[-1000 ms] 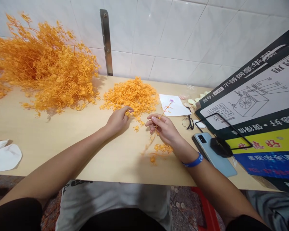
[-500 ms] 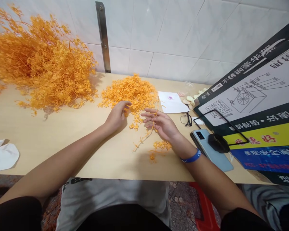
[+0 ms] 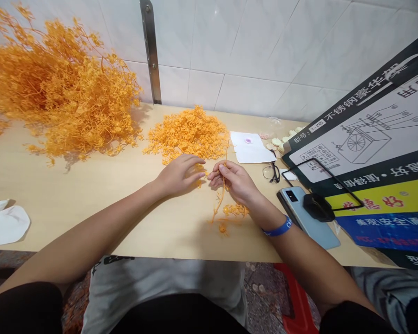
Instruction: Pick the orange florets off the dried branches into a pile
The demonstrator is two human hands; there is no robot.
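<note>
My right hand (image 3: 237, 182) is closed on a thin orange plastic flower stem (image 3: 223, 195), pinched between thumb and fingers. The stem stands roughly upright and is mostly bare, with a few small bits left along it. To its left, my left hand (image 3: 180, 175) is open, thumb and fingers apart and pointing at the stem. Small orange bits show near its fingertips. Just behind the hands lies a heap of small orange plastic flowers (image 3: 190, 132). A few loose orange sprigs (image 3: 235, 210) rest on the table beside my right wrist.
A big bundle of orange flower branches (image 3: 76, 93) fills the table's left back. On the right are a white paper (image 3: 252, 150), eyeglasses (image 3: 271, 172), a light-blue phone (image 3: 313, 222) and a large printed box (image 3: 369, 157). White cloth or tissue (image 3: 7, 222) lies at far left.
My left hand has moved right and toward me, away from the heap and closer to the stem. My right thumb has closed on the stem, which now hangs more upright.
</note>
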